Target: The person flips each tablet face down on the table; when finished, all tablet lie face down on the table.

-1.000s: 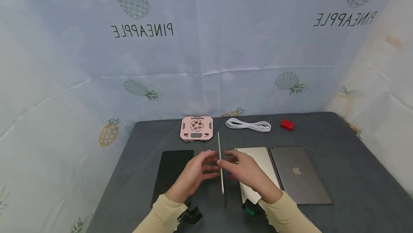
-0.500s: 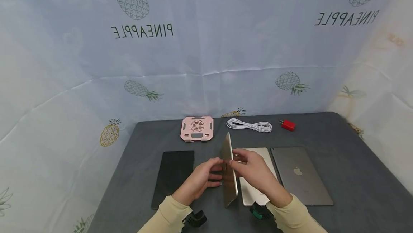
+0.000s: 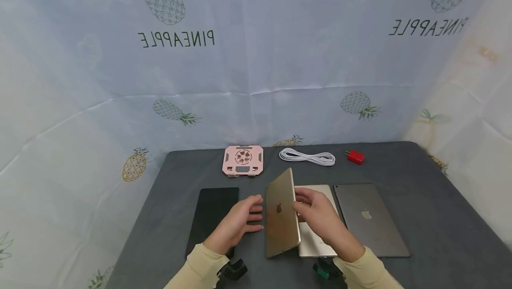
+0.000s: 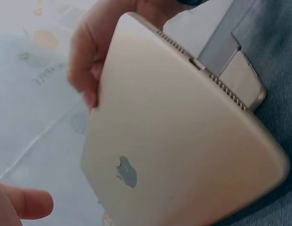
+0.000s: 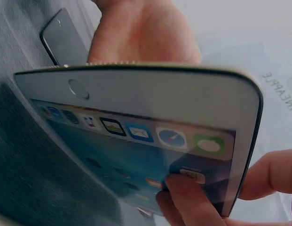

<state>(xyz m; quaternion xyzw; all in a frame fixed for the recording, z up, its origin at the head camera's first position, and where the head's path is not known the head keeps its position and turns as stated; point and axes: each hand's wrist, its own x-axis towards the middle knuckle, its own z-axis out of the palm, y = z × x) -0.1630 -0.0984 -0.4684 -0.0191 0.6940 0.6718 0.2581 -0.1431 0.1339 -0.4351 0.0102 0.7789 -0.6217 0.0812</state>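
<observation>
A gold tablet [image 3: 280,231] stands on edge, tilted, its apple-logo back facing left. My right hand [image 3: 322,218] pinches its raised right edge, thumb on the back. In the right wrist view, fingers [image 5: 193,195] of that hand press against the lit screen [image 5: 113,150]. My left hand [image 3: 236,222] is held beside the tablet, fingers extended and apart from it. In the left wrist view the left thumb [image 4: 30,202] shows clear of the tablet. Beneath and right of it lies another gold tablet [image 3: 316,244], partly covered.
A black tablet [image 3: 216,209] lies at the left, partly behind the left arm. A grey tablet [image 3: 376,226] lies face down at the right. Along the back sit a pink stand-like plate [image 3: 243,161], a coiled white cable [image 3: 307,156] and a red plug adapter [image 3: 355,157].
The held tablet has turned from edge-on to show its back, its raised edge tipping right. My left hand has come away from it, leftward. My right hand has shifted right, holding the edge.
</observation>
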